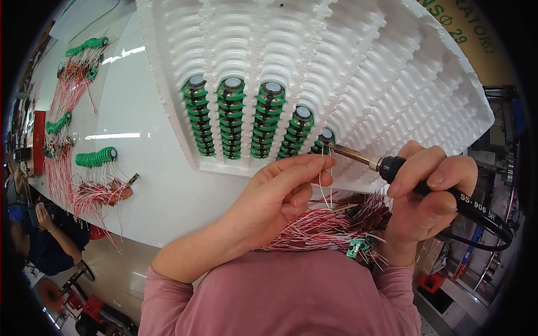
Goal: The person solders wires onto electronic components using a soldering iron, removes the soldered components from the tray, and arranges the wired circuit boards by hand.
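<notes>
My right hand is wrapped round a black-handled soldering iron. Its metal shaft points left, and the tip meets a small round speaker with a green rim, the front one in its row. White wires are pinched between the thumb and fingers of my left hand, their upper ends at that same speaker. Rows of similar green-rimmed speakers stand in the grooves of a white foam tray. Whether the tip touches metal or wire is too small to tell.
Red and white wires with a small green circuit board lie between my body and the tray. On the left of the white table are more wired speaker stacks. Another person's arm shows at far left.
</notes>
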A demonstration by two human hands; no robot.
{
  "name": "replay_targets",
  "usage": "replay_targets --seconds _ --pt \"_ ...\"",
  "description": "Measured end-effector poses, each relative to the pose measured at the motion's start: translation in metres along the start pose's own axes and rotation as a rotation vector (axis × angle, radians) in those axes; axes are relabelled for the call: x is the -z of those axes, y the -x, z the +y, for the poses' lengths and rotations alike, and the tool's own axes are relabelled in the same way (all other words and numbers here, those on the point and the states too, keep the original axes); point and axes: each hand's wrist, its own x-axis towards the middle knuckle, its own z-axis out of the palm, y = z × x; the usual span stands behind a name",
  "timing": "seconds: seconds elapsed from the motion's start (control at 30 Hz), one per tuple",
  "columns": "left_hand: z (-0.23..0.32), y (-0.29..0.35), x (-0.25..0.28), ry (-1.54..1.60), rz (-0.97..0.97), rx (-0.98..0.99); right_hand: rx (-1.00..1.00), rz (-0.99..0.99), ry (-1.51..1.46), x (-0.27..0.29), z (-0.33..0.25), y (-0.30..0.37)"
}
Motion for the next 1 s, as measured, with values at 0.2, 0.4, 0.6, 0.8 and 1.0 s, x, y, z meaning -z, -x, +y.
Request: replay_targets --seconds 0.2,0.4,0.6,0.8,1.0 --pt "-0.0008 0.0005 0.0001 -0.004 0.006 -0.006 -0.039 0.010 0.036 -0.0029 -0.0025 0.0009" --pt "-0.0017 0.0000 -0.0011 -0.009 0.005 -0.003 -0.062 0.030 0.050 -0.0028 -0.0041 0.0017" --pt "-0.0018 0.0005 -0.0032 -0.011 0.014 0.000 -0.065 0.043 0.046 -0.0033 -0.0056 0.0015" --pt "-0.0002 0.0026 -0.0048 0.011 0.017 0.010 -0.061 0.019 0.023 -0.0013 -0.0043 0.0009" --pt "-0.0010 0.0008 -0.0009 0.048 0.008 0.028 -0.055 0.030 0.047 -0.0024 -0.0049 0.0009"
